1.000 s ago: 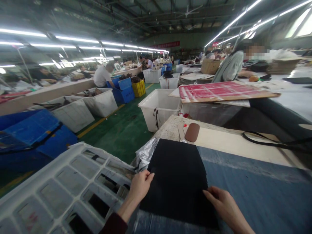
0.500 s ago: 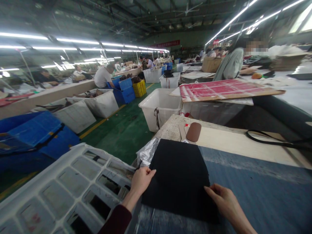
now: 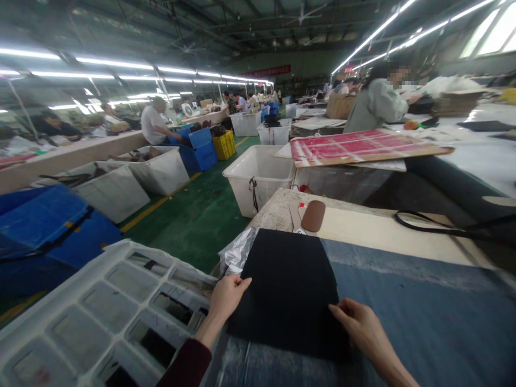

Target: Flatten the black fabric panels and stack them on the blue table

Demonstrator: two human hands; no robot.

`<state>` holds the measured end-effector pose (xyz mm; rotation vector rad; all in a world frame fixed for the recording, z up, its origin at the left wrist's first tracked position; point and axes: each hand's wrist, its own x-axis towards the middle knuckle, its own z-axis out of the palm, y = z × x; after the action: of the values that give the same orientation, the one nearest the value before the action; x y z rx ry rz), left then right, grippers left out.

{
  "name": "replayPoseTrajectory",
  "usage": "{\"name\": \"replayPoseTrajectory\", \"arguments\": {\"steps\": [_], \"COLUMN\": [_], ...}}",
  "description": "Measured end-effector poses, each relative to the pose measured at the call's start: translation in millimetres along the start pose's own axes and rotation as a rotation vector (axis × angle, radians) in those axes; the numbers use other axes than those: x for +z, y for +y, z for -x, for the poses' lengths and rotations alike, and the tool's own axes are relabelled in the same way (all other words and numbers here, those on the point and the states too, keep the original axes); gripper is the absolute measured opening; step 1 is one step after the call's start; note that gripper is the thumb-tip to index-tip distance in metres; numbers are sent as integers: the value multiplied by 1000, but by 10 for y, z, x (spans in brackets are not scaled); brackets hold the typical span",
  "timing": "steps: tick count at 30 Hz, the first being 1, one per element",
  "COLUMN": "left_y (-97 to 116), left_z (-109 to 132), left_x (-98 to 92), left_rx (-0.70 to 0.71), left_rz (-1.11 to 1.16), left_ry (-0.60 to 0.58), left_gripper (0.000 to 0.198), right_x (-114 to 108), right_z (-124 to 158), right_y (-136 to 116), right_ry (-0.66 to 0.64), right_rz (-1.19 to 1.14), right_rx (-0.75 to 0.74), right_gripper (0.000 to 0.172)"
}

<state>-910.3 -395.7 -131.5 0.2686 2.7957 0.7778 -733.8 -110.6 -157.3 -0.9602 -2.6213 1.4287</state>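
Observation:
A black sheet lies flat over the left part of a blue-grey table surface. My left hand pinches the sheet's left edge between thumb and fingers. At the sheet's right edge, my right hand has its thumb and index finger closed on the material. Beyond the sheet's far edge rests a brown rounded piece, beside a thin light strip. Crumpled silvery plastic is at the sheet's far left corner.
A white plastic crate with rectangular openings stands to the left. Past the table are a white bin and a red-and-white board. A black strap lies at the right. A person in a light-coloured top works at the back right.
The whole scene has shifted slightly left in view. Both hands keep their hold on the sheet's edges. The person at the back right has leaned and now shows an arm stretched forward.

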Motion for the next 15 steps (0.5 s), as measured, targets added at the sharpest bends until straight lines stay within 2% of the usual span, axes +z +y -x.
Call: {"name": "replayPoseTrajectory", "arguments": {"steps": [7,15], "left_y": [-23,-10], "left_z": [-44,-43], "left_x": [25,20], "left_rx": [3,11], "left_rz": [-9,-14], "left_ry": [-69,-63], "left_gripper": [46,46], "right_x": [-19,-31], "right_z": [40,68], "right_y": [-85,-135], "right_ry": [34,21], "right_rz": [-3,-36], "right_rx": [46,71], "right_gripper": [26,26]}}
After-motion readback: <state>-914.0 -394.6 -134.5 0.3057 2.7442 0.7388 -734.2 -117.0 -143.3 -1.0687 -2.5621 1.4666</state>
